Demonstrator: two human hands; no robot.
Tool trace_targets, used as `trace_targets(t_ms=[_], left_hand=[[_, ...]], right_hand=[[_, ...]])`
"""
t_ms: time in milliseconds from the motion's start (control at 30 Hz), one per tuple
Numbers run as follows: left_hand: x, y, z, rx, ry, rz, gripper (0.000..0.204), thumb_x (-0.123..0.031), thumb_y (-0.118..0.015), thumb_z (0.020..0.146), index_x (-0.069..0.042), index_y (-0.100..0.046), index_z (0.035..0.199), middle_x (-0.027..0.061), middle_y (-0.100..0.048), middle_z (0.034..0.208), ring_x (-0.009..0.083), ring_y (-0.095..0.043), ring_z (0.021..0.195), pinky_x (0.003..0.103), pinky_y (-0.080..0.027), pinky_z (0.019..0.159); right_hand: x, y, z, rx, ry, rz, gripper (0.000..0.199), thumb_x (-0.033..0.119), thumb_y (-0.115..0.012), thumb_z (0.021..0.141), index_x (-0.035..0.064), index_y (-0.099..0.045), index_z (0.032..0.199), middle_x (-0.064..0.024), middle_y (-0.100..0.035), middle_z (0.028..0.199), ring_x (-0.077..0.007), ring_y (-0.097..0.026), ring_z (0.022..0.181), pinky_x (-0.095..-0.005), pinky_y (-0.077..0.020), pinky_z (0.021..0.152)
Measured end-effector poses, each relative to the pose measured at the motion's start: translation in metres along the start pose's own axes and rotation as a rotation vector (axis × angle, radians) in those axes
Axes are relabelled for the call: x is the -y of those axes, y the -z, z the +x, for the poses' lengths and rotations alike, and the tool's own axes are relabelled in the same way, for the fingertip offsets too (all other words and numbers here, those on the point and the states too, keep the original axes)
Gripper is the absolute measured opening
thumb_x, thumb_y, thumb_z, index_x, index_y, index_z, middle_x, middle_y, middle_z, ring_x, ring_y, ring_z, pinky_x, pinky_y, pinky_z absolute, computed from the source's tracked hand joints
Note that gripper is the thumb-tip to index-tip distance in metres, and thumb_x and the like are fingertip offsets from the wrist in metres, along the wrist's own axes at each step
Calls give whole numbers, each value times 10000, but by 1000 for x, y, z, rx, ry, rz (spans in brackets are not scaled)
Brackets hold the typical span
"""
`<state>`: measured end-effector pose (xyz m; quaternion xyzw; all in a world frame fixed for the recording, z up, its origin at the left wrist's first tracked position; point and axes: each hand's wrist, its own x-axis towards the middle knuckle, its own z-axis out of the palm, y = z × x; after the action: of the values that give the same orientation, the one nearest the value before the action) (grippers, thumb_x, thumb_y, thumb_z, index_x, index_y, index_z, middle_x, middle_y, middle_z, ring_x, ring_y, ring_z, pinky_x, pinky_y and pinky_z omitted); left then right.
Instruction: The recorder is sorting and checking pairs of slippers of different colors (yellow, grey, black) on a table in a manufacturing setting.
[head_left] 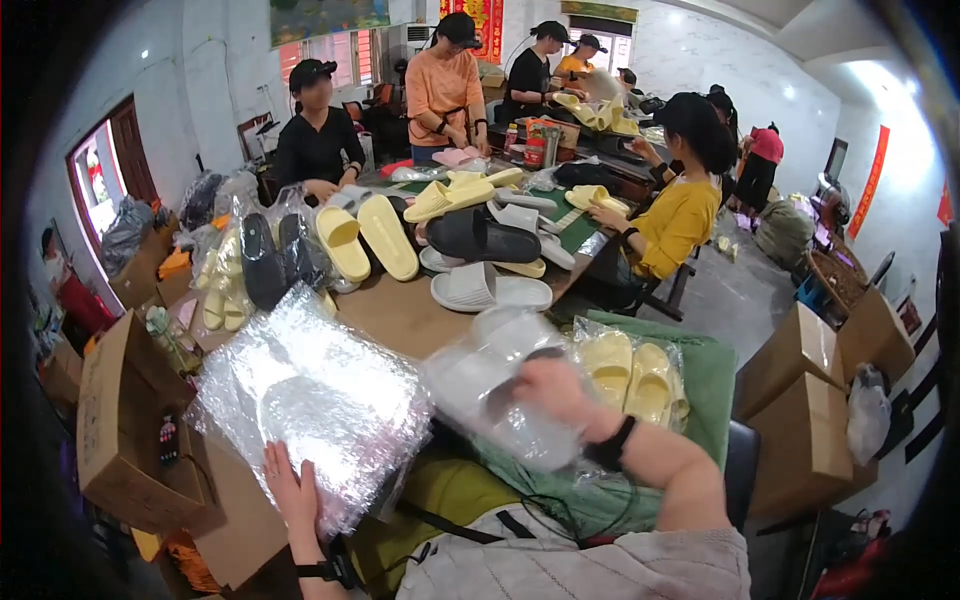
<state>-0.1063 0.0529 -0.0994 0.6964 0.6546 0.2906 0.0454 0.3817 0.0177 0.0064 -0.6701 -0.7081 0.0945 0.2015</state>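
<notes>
Clock positions read from the centre of the head view

Right hand (560,392): near centre, at 5 o'clock; fingers curled closed round the pale grey slippers; black band at the wrist

Pale grey slippers (536,435): in the right hand, just off centre towards 6 o'clock; blurred, exact number cannot be told

Left hand (290,490): between 7 and 8 o'clock; fingers extended, laid over the near edge of the clear plastic bags; nothing gripped

Clear plastic bags (310,390): flat, glossy, at 8 o'clock, beside the brown table (385,320)

Bagged yellow slippers (650,385): at 4 o'clock, in clear film, lying on a green cloth (712,385)

Ribbed grey slipper (470,288): at centre, on the table

Black slippers (485,238): at 12 o'clock, among other yellow and grey ones

Yellow slippers (385,240): pair, at 10 o'clock

Bagged dark slippers (262,265): at 9 o'clock, in film

Open carton (110,400): between 8 and 9 o'clock

Co-worker in a yellow top (682,225): at 2 o'clock, hand at a yellow slipper
</notes>
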Motion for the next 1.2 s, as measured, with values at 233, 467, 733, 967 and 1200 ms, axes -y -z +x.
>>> trace_targets(t_ms=[233, 467, 733, 967, 1200], left_hand=[[2, -5, 8, -25, -30, 8, 610, -252, -572, 967, -8, -384, 1493, 232, -319, 1581, 375, -258, 1484, 493, -121, 1223], [8, -1, -6, -44, 22, 42, 611, -253, -592, 950, -14, -407, 1481, 249, -349, 1558, 401, -282, 1464, 513, -146, 1214], [-8, -11, 3, -66, -58, -5, 617, -295, -620, 932, -14, -446, 1453, 251, -386, 1531, 418, -312, 1440, 518, -182, 1201], [10, -2, -4, -64, 3, 41, 622, -285, -611, 940, -11, -423, 1466, 246, -351, 1555, 402, -292, 1456, 513, -163, 1207], [-1, -14, 11, -39, -48, 20, 627, -294, -600, 946, 5, -415, 1465, 249, -345, 1558, 404, -297, 1453, 515, -159, 1209]], right_hand=[[-196, 74, -67, -99, -518, -448, 341, 344, -658, 783, 21, -715, 875, -217, -699, 876, -400, -689, 858, -464, -543, 774], [-267, 4, -27, -3, -711, -340, 349, 310, -583, 823, 51, -760, 976, -210, -724, 1036, -366, -697, 1005, -451, -547, 879], [-259, -47, -8, -76, -489, -537, 232, 224, -635, 801, 66, -763, 912, -194, -728, 1018, -357, -695, 1009, -444, -539, 902], [-270, -48, 44, 223, -241, -640, 256, 244, -602, 808, 116, -748, 975, -127, -732, 1056, -344, -693, 990, -444, -550, 840], [-340, -78, 74, 368, -33, -577, 309, 279, -530, 911, 103, -745, 1046, -148, -718, 1118, -348, -692, 1005, -455, -548, 853]])
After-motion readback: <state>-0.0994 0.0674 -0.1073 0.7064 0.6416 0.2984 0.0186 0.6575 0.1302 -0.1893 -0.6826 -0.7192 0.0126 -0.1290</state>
